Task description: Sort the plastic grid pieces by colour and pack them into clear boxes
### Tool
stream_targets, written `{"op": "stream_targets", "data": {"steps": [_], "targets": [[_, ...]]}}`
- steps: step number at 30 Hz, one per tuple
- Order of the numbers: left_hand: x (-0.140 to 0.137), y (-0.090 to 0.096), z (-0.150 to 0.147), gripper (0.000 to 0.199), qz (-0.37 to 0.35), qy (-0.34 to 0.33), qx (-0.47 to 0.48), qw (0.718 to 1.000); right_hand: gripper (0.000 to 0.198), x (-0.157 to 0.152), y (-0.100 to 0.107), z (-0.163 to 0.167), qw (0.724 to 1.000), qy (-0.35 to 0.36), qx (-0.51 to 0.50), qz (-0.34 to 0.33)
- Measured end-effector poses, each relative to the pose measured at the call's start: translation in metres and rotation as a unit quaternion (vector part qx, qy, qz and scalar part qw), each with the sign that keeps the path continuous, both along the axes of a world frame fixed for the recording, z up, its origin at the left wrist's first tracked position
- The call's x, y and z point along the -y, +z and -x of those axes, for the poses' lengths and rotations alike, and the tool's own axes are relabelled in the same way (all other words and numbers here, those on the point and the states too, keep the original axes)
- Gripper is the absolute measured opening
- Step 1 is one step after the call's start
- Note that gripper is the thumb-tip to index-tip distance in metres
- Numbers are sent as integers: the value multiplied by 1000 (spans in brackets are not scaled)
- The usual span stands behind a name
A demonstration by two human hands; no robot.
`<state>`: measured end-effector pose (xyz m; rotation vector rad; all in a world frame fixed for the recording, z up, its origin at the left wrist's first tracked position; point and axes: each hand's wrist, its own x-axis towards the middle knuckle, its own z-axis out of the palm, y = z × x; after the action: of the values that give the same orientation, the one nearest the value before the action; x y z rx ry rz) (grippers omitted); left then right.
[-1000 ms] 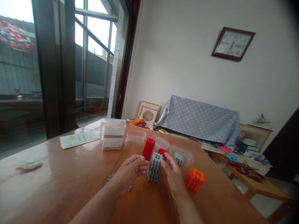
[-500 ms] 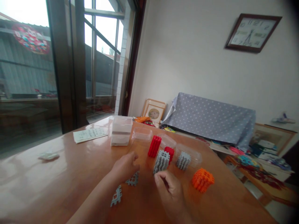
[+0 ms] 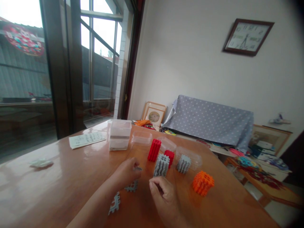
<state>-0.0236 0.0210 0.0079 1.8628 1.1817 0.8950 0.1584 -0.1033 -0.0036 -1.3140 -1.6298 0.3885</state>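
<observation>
My left hand [image 3: 128, 171] is closed with a small grey plastic piece [image 3: 138, 169] at its fingertips, only its edge showing. Just under that hand lies a flat grey lattice tile [image 3: 131, 186] with toothed edges, partly covered. A second such tile [image 3: 115, 204] rests on the table nearer to me, beside my forearm. My right hand [image 3: 163, 194] is curled, thumb and forefinger close together; whatever they pinch, if anything, is hidden. Directly beyond its fingers stands a tall stack of grey tiles [image 3: 161, 165].
Behind are a tall red stack [image 3: 154, 150], a shorter red one [image 3: 169, 157], another grey stack [image 3: 183, 164] and an orange stack [image 3: 203, 183]. Clear plastic trays [image 3: 142, 138], a lidded box [image 3: 120, 135], a written paper [image 3: 86, 140] and a crumpled packet [image 3: 41, 163] share the glossy table [image 3: 78, 177].
The view has shifted slightly, so everything sits a little further left. A grey edge now shows at my left fingertips. My right hand stays curled in front of the grey stack.
</observation>
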Motion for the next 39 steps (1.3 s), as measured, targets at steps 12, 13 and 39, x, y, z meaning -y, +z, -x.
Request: {"op": "stream_targets", "data": {"steps": [12,13,39], "targets": [[47,28,-33,20,323,-234,425,813,53,-2,0,-4,990,-108,31,-79],[46,26,-33,19,328,-232,430,808,51,-2,1,-5,989,-115,38,-83],[40,17,-35,18,333,-199,428,816,46,-7,14,-24,981,-150,28,-118]]}}
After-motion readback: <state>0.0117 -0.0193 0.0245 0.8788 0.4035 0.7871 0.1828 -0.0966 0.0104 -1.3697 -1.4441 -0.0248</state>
